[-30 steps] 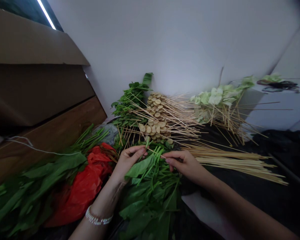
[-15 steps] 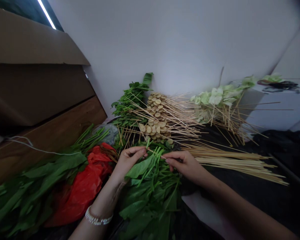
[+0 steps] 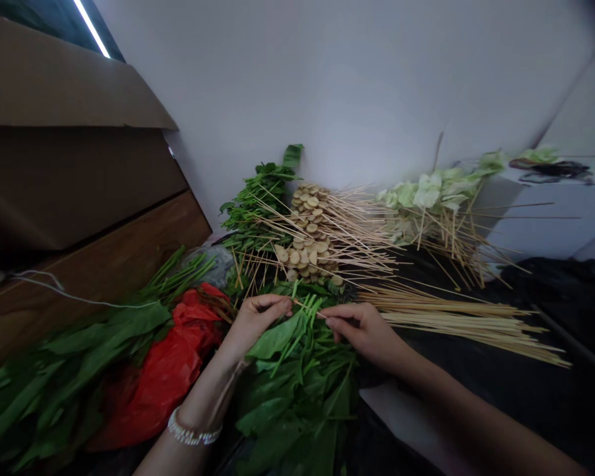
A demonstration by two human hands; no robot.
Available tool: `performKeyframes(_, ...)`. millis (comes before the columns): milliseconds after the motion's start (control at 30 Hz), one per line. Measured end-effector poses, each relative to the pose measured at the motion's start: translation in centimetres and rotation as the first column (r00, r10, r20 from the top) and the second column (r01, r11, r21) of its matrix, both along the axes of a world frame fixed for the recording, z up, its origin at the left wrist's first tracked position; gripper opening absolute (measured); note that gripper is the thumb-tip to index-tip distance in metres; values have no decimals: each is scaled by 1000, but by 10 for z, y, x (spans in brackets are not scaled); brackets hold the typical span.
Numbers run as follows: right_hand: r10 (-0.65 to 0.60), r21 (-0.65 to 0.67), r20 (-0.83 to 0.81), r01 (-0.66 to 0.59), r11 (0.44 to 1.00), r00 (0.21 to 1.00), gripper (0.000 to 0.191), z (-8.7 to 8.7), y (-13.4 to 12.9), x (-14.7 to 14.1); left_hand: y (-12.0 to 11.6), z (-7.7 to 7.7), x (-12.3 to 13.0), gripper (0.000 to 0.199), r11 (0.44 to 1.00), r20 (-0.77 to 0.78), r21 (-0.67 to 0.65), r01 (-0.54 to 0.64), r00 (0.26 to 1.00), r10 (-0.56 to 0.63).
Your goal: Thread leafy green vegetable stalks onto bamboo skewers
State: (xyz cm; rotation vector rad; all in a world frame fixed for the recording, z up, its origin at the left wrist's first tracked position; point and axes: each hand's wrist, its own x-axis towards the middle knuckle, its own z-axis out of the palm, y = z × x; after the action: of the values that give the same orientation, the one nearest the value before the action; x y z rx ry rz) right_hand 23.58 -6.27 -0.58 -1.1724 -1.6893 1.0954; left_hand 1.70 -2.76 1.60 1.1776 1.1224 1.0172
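In the middle, my left hand (image 3: 262, 316) and my right hand (image 3: 359, 327) face each other, fingertips pinched on the two ends of a thin wooden skewer (image 3: 297, 303). It runs crosswise through or along the cut stems of leafy greens (image 3: 310, 314); exactly how it passes is too small to tell. The leaves hang down toward me between my forearms, over a larger heap of greens (image 3: 292, 410). A beaded bracelet (image 3: 191, 433) circles my left wrist.
Behind lie skewered greens (image 3: 262, 198), skewered pale round slices (image 3: 310, 211) and skewered cabbage leaves (image 3: 426, 192). Bare skewers (image 3: 466, 324) lie right. A red plastic bag (image 3: 168, 363) and loose greens (image 3: 69, 377) are left, below a cardboard box (image 3: 74, 178).
Both hands have shifted very slightly, staying pinched on the skewer at the stems. The surrounding piles look the same.
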Motion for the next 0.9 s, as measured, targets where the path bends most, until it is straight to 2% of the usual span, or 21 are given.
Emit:
performKeyframes(167,5,23,10,-5,1000,1000,32,-4,0,-2,-2,-2,2,30,999,-40,0,41,998,-41)
performKeyframes(300,20,22,12,-20,1000,1000,30,-1,1,-1,-3,-3,4,31,997,-35,-33,63,997,-64)
performKeyframes(367,52,7,-21,-52,999,998,29,3,1,3,-2,-3,1,34,997,-10,5,73,997,-73)
performKeyframes(433,141,-37,-81,-144,989,987,28,7,1,9,1,-3,-3,39,996,47,84,44,998,-48)
performKeyframes(500,282,-122,-142,-300,946,949,26,11,0,15,5,-2,-7,42,988,126,151,-42,992,22)
performKeyframes(600,493,-244,-200,-531,812,847,24,13,-2,20,9,-3,-9,37,965,159,207,-158,979,126)
performKeyframes(667,600,-236,-192,-630,740,777,23,14,-3,19,10,-5,-8,32,957,60,247,-150,988,139)
performKeyframes(733,671,-185,-152,-688,702,725,22,14,-4,17,9,-9,-7,27,945,-82,308,-112,986,144)
performKeyframes(800,701,-143,-113,-710,690,704,21,14,-3,15,8,-13,-4,23,915,-218,400,-52,964,150)
performKeyframes(900,714,-117,-91,-719,685,694,22,13,-3,15,4,-16,-1,17,846,-378,524,104,918,122)
